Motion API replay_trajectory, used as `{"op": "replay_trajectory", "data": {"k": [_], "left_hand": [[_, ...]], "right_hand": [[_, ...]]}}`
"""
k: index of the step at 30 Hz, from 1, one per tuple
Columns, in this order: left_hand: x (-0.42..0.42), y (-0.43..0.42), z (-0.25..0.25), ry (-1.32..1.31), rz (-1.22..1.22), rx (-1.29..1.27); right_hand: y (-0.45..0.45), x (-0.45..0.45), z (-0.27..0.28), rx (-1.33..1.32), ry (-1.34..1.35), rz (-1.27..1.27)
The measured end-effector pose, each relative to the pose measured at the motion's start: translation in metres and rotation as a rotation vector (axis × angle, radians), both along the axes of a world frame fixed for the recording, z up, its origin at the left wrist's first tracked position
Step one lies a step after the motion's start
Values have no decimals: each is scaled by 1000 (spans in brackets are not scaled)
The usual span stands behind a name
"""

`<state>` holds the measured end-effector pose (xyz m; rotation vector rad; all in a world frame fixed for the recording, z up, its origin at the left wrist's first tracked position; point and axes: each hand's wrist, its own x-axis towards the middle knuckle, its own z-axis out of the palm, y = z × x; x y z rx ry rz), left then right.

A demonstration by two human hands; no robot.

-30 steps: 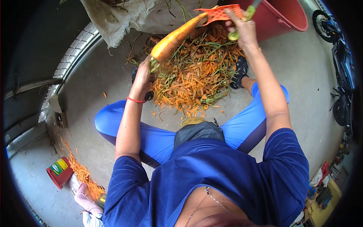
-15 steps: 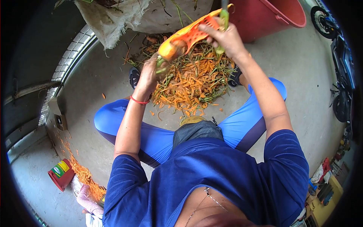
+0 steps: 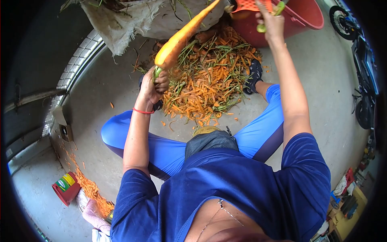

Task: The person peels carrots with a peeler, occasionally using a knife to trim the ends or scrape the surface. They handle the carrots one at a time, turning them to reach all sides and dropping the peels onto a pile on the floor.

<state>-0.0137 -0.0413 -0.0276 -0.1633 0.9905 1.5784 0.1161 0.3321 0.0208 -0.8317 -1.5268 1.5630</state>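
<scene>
Left hand (image 3: 156,85): fingers closed round the green stem stub at the thick end of a carrot (image 3: 176,43). Carrot is held in the air, tilted, thin end up and away to the right, running to the top edge of the view. In view it overlaps the sack and the left margin of the peelings pile. Skin looks bright orange and mostly clean.

Right hand (image 3: 271,28): fingers closed on an orange peeler (image 3: 246,5) with a holed body, plus a green handle (image 3: 278,9) in the same grip. Can't tell if those two are one tool; top edge crops it. Peeler sits just right of the carrot tip, with a gap between them in view.

Peelings pile (image 3: 209,90): orange strips mixed with green stems, on the concrete floor (image 3: 322,80) between the person's shoes. Big red bucket (image 3: 308,14) behind the right hand, white sack (image 3: 121,26) at upper left. Red wristband (image 3: 144,111) on the left wrist. Small red bucket (image 3: 64,194) at lower left, beside a strip of orange shreds (image 3: 90,189).
</scene>
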Motion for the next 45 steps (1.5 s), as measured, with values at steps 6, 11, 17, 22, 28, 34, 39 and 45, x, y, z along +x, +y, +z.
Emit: {"op": "replay_trajectory", "data": {"k": [6,11,17,22,28,34,39,45], "left_hand": [[8,20,2,-111,-37,59],[16,22,9,-57,-92,5],[16,15,13,-1,-77,37],[4,-2,4,-35,-153,27],[6,3,9,-50,-120,-25],[6,3,10,-8,-146,12],[4,3,6,18,-113,-19],[5,8,6,42,-132,-30]], "right_hand": [[-143,-7,13,-55,-93,545],[-149,-10,-7,-8,-105,592],[-83,1,-13,-1,-176,357],[33,9,-42,40,-40,46],[-18,6,8,-257,103,118],[10,11,-2,-8,5,-154],[-12,17,5,67,-113,120],[-58,22,22,-57,-168,444]]}}
